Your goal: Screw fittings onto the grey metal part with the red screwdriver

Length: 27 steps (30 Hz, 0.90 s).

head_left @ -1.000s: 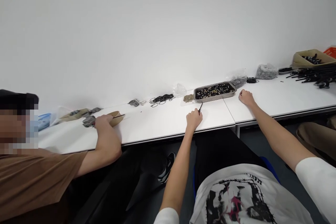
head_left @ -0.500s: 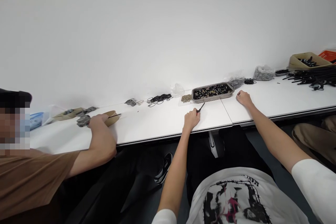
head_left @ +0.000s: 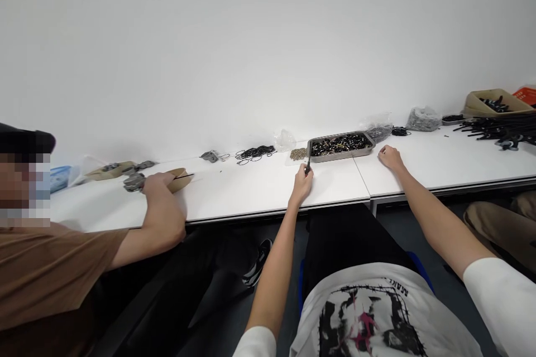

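Observation:
My left hand (head_left: 302, 178) is closed around a thin dark pointed tool (head_left: 309, 166), whose tip points up and away from me at the near left corner of a metal tray (head_left: 341, 157). What kind of tool it is cannot be made out. Small black parts (head_left: 339, 145) with shiny metal bits fill the tray. To the right of the tray, my right hand (head_left: 390, 157) rests on the table with its fingers curled; whatever they hold, if anything, is hidden.
Small brass-coloured pieces (head_left: 298, 153) and black cord loops (head_left: 255, 153) lie left of the tray. Plastic bags (head_left: 424, 119), black strips (head_left: 498, 129) and a beige bin (head_left: 488, 101) stand right. A co-worker's arm (head_left: 161, 217) reaches over the table at left, beside a beige bowl (head_left: 181, 179).
My left hand has shifted slightly left and away from me, and the tool has swung from slanting right to nearly upright. My right hand stays in place.

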Each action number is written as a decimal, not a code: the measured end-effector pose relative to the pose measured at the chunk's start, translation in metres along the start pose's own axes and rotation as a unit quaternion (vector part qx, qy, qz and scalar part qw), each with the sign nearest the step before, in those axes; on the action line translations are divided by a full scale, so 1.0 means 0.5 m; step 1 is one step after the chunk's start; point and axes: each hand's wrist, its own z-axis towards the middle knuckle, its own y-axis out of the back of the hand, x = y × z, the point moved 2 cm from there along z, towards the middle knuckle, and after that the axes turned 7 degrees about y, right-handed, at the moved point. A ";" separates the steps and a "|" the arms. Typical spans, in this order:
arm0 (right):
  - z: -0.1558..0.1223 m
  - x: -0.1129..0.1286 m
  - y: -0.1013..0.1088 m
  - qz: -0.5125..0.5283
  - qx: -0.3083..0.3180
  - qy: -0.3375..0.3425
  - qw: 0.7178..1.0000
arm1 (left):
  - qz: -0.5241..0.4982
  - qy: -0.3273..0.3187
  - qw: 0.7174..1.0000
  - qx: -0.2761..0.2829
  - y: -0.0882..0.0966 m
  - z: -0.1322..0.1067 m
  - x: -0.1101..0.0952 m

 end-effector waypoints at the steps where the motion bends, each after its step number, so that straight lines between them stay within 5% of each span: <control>1: 0.000 0.000 0.000 0.001 0.000 0.001 1.000 | 0.004 -0.007 1.000 0.008 -0.002 0.000 -0.003; 6: 0.001 -0.004 -0.001 0.006 -0.001 0.000 1.000 | 0.050 -0.025 0.998 0.026 -0.010 0.001 -0.011; 15: 0.007 -0.007 -0.005 0.014 -0.003 -0.004 1.000 | 0.135 0.066 0.987 -0.056 0.003 0.004 0.002; 27: 0.017 -0.015 -0.009 0.026 -0.006 -0.020 0.999 | 0.190 0.089 0.977 -0.046 0.003 0.000 0.000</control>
